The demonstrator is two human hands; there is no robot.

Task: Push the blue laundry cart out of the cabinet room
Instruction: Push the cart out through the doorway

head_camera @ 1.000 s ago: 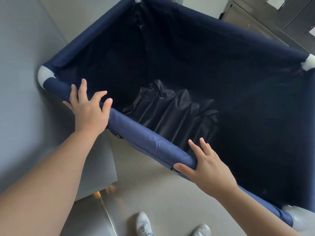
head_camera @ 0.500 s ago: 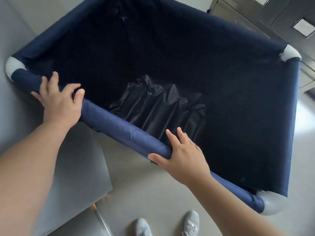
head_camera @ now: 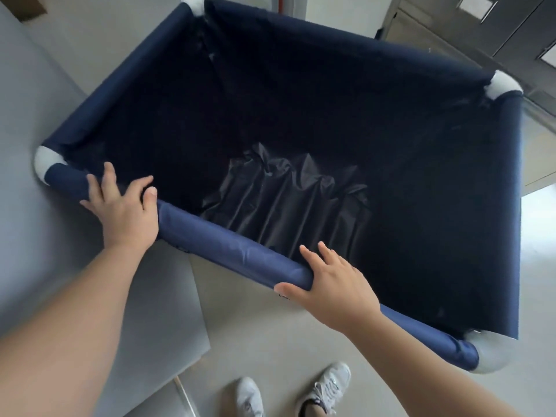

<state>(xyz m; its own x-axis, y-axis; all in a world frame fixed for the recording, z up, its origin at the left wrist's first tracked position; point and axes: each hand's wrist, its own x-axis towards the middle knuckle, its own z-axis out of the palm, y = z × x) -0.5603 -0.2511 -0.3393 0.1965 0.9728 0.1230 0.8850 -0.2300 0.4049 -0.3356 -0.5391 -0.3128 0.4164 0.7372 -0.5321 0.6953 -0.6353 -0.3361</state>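
The blue laundry cart (head_camera: 222, 245) fills most of the head view: navy fabric on a tube frame with white corner joints. It is open at the top, with crumpled dark lining at the bottom. My left hand (head_camera: 123, 209) grips the near rail close to the left corner, fingers curled over the top. Further right on the same rail, my right hand (head_camera: 334, 284) wraps around it with the thumb underneath. Both arms reach forward from the lower edge.
A grey wall or door panel (head_camera: 39, 236) stands tight against the cart's left side. Grey metal cabinets (head_camera: 469, 34) line the upper right. Pale floor (head_camera: 255, 341) lies under me, with my white shoes (head_camera: 325, 389) just behind the cart.
The cart has swung relative to me, its far left corner now in view. My left hand has closed more firmly over the rail. Both hands stay on the near rail.
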